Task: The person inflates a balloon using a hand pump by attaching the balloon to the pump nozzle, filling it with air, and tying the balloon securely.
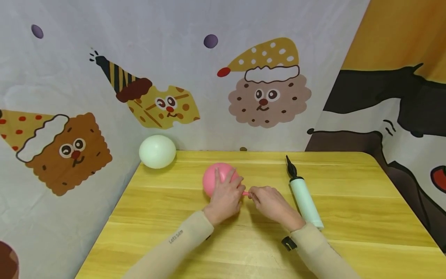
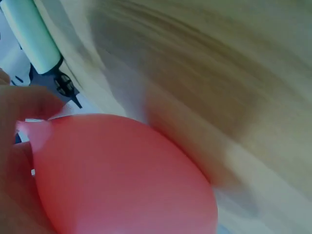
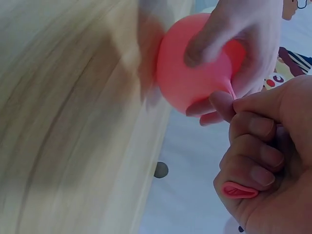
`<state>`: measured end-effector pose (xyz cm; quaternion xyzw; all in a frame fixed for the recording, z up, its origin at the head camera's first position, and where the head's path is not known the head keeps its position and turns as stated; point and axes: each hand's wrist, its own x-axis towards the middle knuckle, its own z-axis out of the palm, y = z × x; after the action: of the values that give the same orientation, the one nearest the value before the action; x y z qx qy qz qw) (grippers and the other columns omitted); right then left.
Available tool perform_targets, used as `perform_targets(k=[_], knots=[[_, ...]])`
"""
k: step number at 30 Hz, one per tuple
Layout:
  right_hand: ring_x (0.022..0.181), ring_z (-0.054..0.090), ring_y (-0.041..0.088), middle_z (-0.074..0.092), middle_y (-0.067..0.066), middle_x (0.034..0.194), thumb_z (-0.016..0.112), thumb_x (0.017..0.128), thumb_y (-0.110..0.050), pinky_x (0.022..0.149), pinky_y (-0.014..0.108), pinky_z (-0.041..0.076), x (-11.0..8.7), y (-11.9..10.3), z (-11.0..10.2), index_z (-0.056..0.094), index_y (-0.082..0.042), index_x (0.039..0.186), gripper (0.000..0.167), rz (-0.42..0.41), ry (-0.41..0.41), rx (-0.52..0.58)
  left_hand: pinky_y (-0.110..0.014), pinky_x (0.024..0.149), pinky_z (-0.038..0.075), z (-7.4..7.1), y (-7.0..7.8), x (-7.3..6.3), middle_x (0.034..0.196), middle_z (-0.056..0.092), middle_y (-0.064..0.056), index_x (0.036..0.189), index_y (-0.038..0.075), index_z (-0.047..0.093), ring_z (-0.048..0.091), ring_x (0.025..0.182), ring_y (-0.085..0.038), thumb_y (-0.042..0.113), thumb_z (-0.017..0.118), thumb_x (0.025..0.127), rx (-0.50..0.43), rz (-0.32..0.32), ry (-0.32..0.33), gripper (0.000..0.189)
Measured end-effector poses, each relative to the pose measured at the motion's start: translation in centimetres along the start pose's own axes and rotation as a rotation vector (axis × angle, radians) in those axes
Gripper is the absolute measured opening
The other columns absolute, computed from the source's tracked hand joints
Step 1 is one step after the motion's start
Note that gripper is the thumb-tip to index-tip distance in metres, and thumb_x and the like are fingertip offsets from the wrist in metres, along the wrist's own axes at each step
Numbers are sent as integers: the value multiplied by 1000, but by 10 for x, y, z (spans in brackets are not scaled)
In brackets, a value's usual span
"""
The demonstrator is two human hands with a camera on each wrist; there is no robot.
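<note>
A pink inflated balloon [image 1: 211, 180] is held just over the wooden table, its neck toward the right. My left hand [image 1: 224, 197] grips the balloon's body, the fingers spread over its side close to the neck. With thumb and curled fingers, my right hand [image 1: 270, 203] pinches the stretched neck. In the right wrist view the neck runs through the right fist, and the balloon's rolled mouth [image 3: 240, 190] pokes out below the little finger. Part of the neck is hidden inside that fist. The left wrist view shows the pink balloon [image 2: 126, 170] up close.
To the right of my right hand lies a pale green hand pump [image 1: 306, 199] with a black nozzle. A pale green balloon [image 1: 157, 151] rests at the table's back left corner. Behind the wooden table [image 1: 167, 248] hangs a printed cartoon cloth [image 1: 195, 19].
</note>
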<state>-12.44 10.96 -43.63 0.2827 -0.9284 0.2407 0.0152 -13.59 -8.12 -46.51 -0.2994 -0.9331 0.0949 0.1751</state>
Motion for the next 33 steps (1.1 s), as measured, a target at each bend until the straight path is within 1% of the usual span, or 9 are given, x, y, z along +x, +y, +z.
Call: perform_targets(k=[4,8,10,12,15,18,23,29,33], knots=[[53,40,6,50,-7,64,65,101,-5,46,22,34,3,-4,-1,68,-9,88,14,9,-9,8,-82,111,15,0,-3,0,137,64,2,111,23,77,37,148,-35,46,66,95,26,1,35,30],[57,49,6,65,-2,74,64,102,-6,50,23,42,5,-8,-4,70,-7,93,11,28,7,15,-80,113,14,-3,-6,1,134,67,-1,118,17,75,39,149,-31,28,68,97,131,21,45,24],[61,53,7,73,2,85,63,102,-6,54,25,47,5,-10,-7,72,-6,98,10,35,26,30,-79,114,13,-8,-7,2,131,69,-1,132,16,69,44,146,-27,23,71,97,154,16,46,36],[63,54,8,76,5,92,63,103,-7,56,25,48,5,-12,-10,74,-5,103,11,43,42,40,-76,116,14,-14,-8,5,133,69,-3,147,17,56,49,142,-24,23,75,95,136,13,49,55],[59,49,8,75,5,90,62,104,-8,54,26,45,4,-13,-15,74,-6,106,12,41,59,47,-72,118,18,-24,-8,8,143,62,-1,157,23,44,52,140,-22,23,77,95,75,24,82,71],[55,44,6,65,-3,73,62,104,-9,50,24,40,2,-15,-19,73,-8,104,11,31,94,38,-67,119,24,-29,-9,11,144,61,2,150,23,53,54,137,-21,18,77,95,25,57,135,61],[49,36,4,41,-11,58,65,103,-13,46,22,32,-2,-13,-21,73,-10,96,11,25,170,21,-60,119,29,-27,-14,11,117,75,6,126,23,71,67,114,-16,11,82,89,-42,120,178,40],[46,33,0,43,-14,58,70,101,-13,44,22,31,-11,-3,-32,77,-8,97,10,-4,254,24,-50,108,44,-23,-29,9,113,76,7,123,25,71,72,100,-15,9,78,93,-53,117,192,34],[44,32,-1,45,-15,59,68,102,-13,43,22,31,-17,2,-42,75,-10,96,10,-17,262,66,-42,97,47,-22,-42,10,111,76,5,123,23,70,72,92,-19,6,76,93,-51,102,230,34]])
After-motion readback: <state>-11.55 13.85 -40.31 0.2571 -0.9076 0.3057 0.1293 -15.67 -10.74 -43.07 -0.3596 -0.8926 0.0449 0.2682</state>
